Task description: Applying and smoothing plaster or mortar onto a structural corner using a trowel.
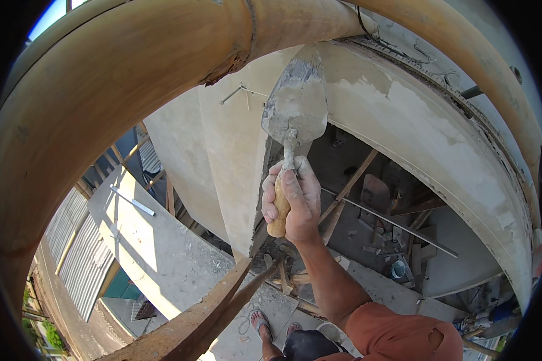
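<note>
My right hand (297,198) is closed round the wooden handle (278,219) of a pointing trowel (293,96), with its pale, mortar-smeared blade turned upward at the centre of the view. Dried grey-white residue coats my fingers. Behind the blade are a pale plastered panel (211,168) and a curved plastered beam (421,141) with a rough upper edge. My left hand is not in view.
Thick bamboo poles (132,54) arch overhead. Timber braces (205,307) cross below me. My sandalled feet (262,325) stand on a dusty grey ledge (168,259). A dark opening holds a metal bar (427,240), debris and a bucket (398,269). Corrugated roofing (72,240) lies lower left.
</note>
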{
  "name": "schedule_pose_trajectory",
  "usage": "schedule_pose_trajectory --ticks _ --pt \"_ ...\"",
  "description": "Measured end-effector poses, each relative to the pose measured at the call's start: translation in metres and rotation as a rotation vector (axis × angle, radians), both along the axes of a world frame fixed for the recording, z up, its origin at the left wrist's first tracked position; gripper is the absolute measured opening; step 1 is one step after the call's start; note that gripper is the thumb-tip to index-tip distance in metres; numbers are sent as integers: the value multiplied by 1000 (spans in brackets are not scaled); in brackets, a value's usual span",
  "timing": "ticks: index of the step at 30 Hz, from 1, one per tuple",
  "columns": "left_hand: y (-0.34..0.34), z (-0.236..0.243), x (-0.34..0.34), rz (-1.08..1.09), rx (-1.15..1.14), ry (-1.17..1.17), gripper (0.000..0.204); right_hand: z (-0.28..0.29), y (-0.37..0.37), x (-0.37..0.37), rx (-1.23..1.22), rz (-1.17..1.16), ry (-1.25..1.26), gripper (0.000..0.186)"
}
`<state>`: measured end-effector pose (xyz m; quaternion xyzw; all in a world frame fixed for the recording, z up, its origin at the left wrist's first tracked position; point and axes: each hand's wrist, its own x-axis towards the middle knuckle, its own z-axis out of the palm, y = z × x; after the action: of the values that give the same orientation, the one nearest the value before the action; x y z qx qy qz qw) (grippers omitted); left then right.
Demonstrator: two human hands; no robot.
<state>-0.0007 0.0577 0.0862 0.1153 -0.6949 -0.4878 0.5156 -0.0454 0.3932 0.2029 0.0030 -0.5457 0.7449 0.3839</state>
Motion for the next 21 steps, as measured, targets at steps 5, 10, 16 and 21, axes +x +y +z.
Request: schedule_pose_trajectory --ticks 5,10,16,21 --pt "11 9 -2 -24 19 1 130 7 13 -16 -60 53 -36 21" --pt "-3 -4 3 -30 32 18 130 17 0 -14 -107 159 -135 24" --pt "-4 7 1 -51 49 62 128 1 -17 29 51 -117 36 27" --pt "13 12 -2 -115 47 78 127 -1 11 51 39 -235 115 27"
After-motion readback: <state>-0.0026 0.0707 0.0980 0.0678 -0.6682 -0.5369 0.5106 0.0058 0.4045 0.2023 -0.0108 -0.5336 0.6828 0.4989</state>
